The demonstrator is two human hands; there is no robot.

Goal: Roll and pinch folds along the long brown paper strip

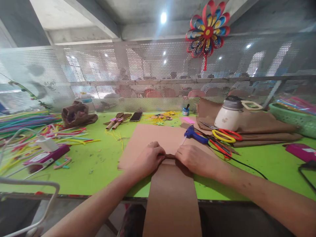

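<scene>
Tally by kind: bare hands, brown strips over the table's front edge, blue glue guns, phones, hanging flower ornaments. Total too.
Left hand and right hand: 2
Brown strip: 1
Blue glue gun: 1
Phone: 1
Flower ornament: 1
Total: 6

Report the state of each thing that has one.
Brown paper strip: folded at its far end
Left hand: pinching the strip
Right hand: pinching the strip
Phone: flat, screen dark
Blue glue gun: lying down
White jug: upright, lid on
Charger: plugged into purple power strip
Ceiling light: lit
</scene>
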